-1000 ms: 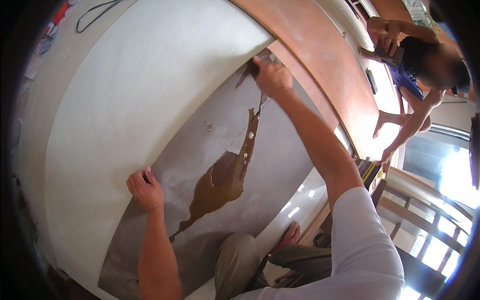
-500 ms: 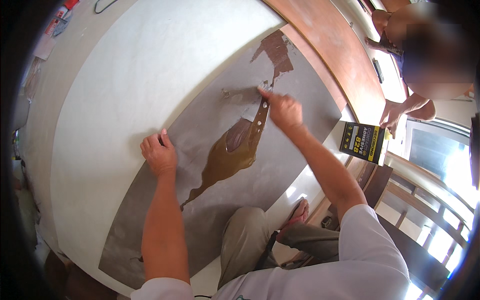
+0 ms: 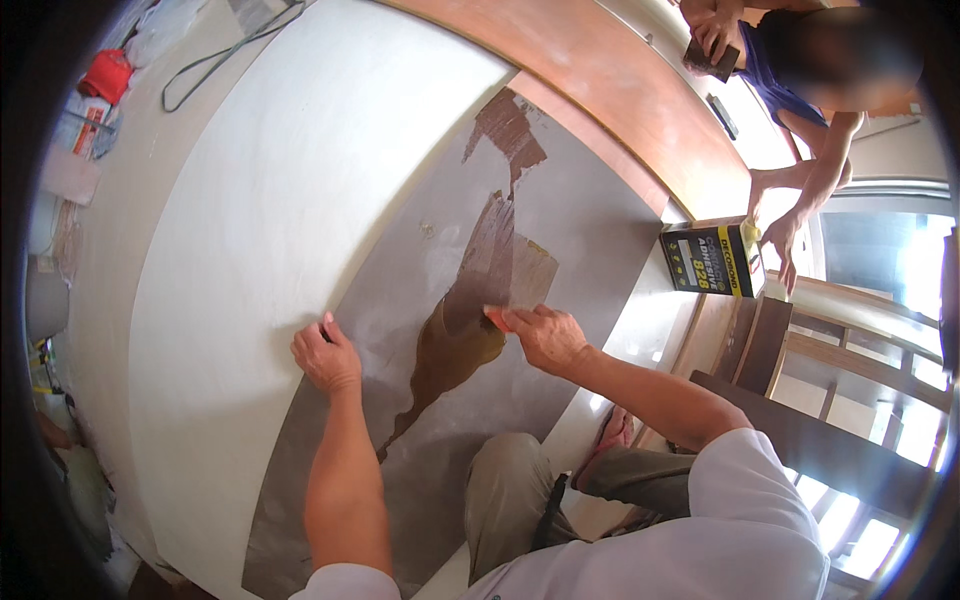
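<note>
I find a white board (image 3: 250, 200) under the grey panel (image 3: 590, 220); brown liquid (image 3: 450, 345) pools mid-panel; uneven pressure could ridge it. Left hand (image 3: 330, 355): panel edge, grip unclear. Right hand (image 3: 545, 338), apart: clamped on red spreader (image 3: 495, 317) at the pool.

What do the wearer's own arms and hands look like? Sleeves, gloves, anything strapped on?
Left hand and right hand: no gloves. Left forearm and right forearm: uncovered, no watch, strap or cable visible. Right sleeve: short, loose, plain whitish-grey. Left sleeve: same pale colour, only its end visible. Rings: too small to tell.
</note>
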